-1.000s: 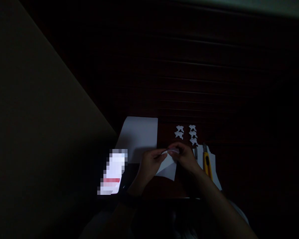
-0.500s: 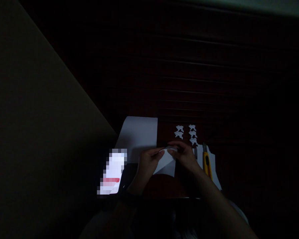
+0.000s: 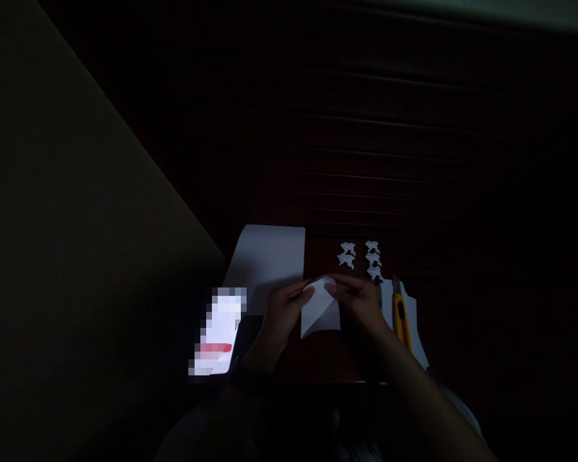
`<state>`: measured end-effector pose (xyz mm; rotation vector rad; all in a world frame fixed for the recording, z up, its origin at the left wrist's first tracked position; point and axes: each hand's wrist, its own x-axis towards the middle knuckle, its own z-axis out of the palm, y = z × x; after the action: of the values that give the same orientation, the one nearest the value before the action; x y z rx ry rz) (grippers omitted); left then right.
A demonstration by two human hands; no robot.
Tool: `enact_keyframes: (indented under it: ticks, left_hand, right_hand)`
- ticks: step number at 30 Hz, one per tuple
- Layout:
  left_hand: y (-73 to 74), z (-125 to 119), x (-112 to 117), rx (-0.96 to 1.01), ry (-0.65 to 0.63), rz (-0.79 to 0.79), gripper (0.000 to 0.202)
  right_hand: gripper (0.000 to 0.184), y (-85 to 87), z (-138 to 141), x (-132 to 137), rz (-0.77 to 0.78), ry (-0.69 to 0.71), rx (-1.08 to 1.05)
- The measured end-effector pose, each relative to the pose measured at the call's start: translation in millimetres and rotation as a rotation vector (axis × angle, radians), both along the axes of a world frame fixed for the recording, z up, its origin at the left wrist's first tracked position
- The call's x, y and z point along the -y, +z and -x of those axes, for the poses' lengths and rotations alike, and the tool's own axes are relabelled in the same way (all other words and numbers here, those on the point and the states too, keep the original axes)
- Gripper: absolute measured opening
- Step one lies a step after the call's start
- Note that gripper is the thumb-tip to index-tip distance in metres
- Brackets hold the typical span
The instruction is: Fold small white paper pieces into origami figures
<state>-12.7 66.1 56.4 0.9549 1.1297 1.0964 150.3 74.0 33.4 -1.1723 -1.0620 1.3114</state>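
Between my hands is a small white sheet of paper (image 3: pixel 319 313), its upper part bent over and its lower edge curving toward me. My left hand (image 3: pixel 285 309) is closed on the upper left edge, thumb on the front face and fingers behind. On the upper right edge my right hand (image 3: pixel 359 298) pinches the same sheet, thumb in front. The fingers behind the paper are partly hidden. Beyond my right hand lie several small folded paper figures (image 3: pixel 372 258) in two columns.
A large white sheet (image 3: pixel 274 256) lies at the back left of the dark table (image 3: pixel 318 369). A lit phone (image 3: pixel 219 330) with a blurred screen is left of my left hand. At right, a yellow box cutter (image 3: pixel 401 321) rests on white paper pieces (image 3: pixel 418 333).
The small sheet has turned slightly, so more of its front faces me and its lower edge has shifted. Both hands keep hold of it, with small shifts of the fingers.
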Motion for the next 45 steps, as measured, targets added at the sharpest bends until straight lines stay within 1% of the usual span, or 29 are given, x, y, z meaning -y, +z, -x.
enact_keyframes:
  ticks: [4,10,15,19,24,27,31,36,39,42,45]
  left_hand:
    - [-1.6,1,1,0.04,-0.03,0.0,0.033]
    - [-0.7,2,1,-0.008,0.0,-0.013,0.028]
    - [2.3,1,0,0.047,-0.022,-0.01,0.031]
    - [0.1,0,1,0.019,0.026,0.021,0.027]
    - [-3.2,1,3,0.038,0.019,0.02,0.027]
    - [-3.4,0,2,-0.022,0.044,0.013,0.024]
    - [-5.4,0,0,-0.091,0.083,-0.003,0.02]
    - [-8.1,0,0,-0.078,0.096,0.024,0.021]
    - [-6.2,-1,1,-0.046,0.066,-0.001,0.026]
    - [-4.2,-2,1,-0.035,0.024,-0.076,0.029]
    - [-4.7,0,0,-0.074,0.04,-0.094,0.027]
  right_hand:
    - [0.028,1.4,-1,1,0.004,0.0,-0.007]
    - [0.028,10.3,-2,5,0.001,0.128,0.032]
    - [0.029,13.4,0,6,-0.027,0.122,0.025]
    - [0.03,14.0,-1,6,-0.031,0.143,0.021]
    - [0.035,17.7,-1,6,-0.092,0.173,0.109]
    - [0.042,16.8,0,6,-0.13,0.212,0.18]
    - [0.041,10.4,3,5,-0.121,0.215,0.227]
    - [0.041,0.1,7,5,-0.05,0.228,0.128]
    - [0.041,-1.9,7,5,-0.039,0.209,0.098]
    - [0.041,4.7,4,5,-0.041,0.215,0.065]
    - [0.044,17.1,-3,6,0.011,0.295,-0.089]
